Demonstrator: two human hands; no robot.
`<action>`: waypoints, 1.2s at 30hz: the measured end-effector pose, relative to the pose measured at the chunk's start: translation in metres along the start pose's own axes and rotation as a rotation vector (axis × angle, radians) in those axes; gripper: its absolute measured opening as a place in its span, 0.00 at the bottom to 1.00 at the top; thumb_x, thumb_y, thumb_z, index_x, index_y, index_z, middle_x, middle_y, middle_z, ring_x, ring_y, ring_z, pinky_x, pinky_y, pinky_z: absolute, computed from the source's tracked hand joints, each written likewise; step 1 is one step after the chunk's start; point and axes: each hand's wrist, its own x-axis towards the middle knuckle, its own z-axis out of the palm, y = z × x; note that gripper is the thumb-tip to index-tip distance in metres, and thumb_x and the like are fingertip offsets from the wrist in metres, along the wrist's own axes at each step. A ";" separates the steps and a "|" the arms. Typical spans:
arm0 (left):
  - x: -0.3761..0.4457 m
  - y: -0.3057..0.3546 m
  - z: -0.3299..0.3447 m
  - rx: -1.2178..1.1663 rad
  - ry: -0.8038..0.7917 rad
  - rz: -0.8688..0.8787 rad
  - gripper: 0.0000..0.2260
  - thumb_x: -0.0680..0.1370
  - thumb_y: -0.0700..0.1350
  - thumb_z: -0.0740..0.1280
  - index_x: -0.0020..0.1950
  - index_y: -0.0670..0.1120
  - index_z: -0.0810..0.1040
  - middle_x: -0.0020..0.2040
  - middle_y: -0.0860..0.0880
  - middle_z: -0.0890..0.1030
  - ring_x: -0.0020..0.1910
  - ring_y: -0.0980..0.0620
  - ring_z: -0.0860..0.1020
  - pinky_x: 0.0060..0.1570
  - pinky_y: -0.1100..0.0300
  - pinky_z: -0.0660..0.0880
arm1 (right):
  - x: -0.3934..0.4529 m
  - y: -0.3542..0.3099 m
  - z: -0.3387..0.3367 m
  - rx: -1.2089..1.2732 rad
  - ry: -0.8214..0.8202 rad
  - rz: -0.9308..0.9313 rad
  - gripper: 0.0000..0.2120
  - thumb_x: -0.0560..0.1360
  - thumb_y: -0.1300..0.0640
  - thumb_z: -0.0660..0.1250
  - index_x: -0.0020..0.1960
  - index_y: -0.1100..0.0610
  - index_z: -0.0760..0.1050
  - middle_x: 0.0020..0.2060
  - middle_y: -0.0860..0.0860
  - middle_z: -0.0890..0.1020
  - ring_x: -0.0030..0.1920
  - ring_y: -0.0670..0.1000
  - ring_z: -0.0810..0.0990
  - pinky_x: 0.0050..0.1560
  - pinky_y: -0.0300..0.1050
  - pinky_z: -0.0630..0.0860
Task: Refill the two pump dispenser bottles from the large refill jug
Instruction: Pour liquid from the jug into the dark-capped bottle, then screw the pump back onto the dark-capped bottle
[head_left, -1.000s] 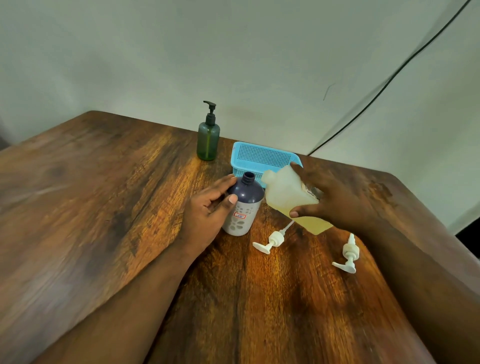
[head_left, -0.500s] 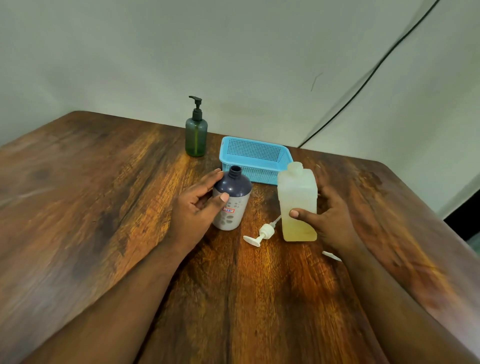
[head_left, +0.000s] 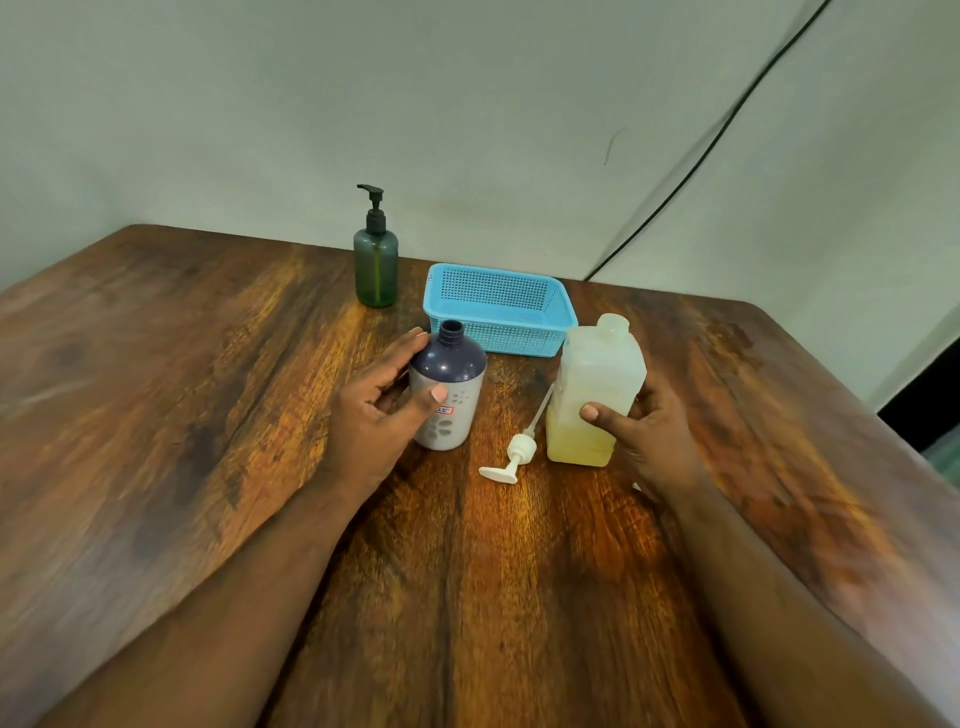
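Observation:
A white bottle with a dark purple top (head_left: 453, 384) stands open-necked on the wooden table (head_left: 208, 415). My left hand (head_left: 379, 410) grips it from the left. The translucent refill jug (head_left: 592, 395) stands upright to its right, holding a little yellow liquid at the bottom; my right hand (head_left: 644, 431) holds its lower part. A white pump head (head_left: 517, 452) lies on the table between the two. A green pump bottle (head_left: 376, 260) with a black pump stands at the back. A second white pump is mostly hidden behind my right wrist.
A light blue plastic basket (head_left: 545, 332) sits behind the bottle and jug. A black cable (head_left: 727, 124) runs down the wall to the table's back edge. The table's right edge lies close to my right arm.
The jug, tilted over the purple-topped bottle a second ago, has been set upright on the table to the right. My left hand has kept its hold on the bottle.

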 end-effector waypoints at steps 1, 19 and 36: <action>0.000 0.000 0.000 -0.006 -0.003 -0.002 0.26 0.74 0.36 0.71 0.69 0.49 0.70 0.69 0.52 0.73 0.67 0.61 0.72 0.60 0.67 0.73 | -0.001 0.001 -0.001 0.011 0.012 0.015 0.32 0.63 0.60 0.76 0.63 0.45 0.70 0.55 0.40 0.78 0.52 0.37 0.80 0.49 0.39 0.81; -0.004 -0.001 0.002 -0.063 -0.011 -0.053 0.28 0.74 0.33 0.71 0.71 0.47 0.68 0.70 0.49 0.73 0.68 0.56 0.73 0.63 0.60 0.74 | -0.074 0.008 0.023 -0.795 0.161 -0.473 0.34 0.72 0.54 0.72 0.74 0.49 0.61 0.65 0.55 0.71 0.65 0.49 0.67 0.63 0.49 0.72; -0.004 0.000 -0.001 -0.056 -0.001 -0.033 0.28 0.73 0.33 0.72 0.71 0.45 0.69 0.69 0.46 0.74 0.67 0.55 0.74 0.63 0.56 0.75 | -0.042 0.005 0.074 -1.358 -0.382 -0.475 0.19 0.79 0.57 0.61 0.69 0.53 0.67 0.70 0.56 0.66 0.67 0.55 0.69 0.63 0.49 0.72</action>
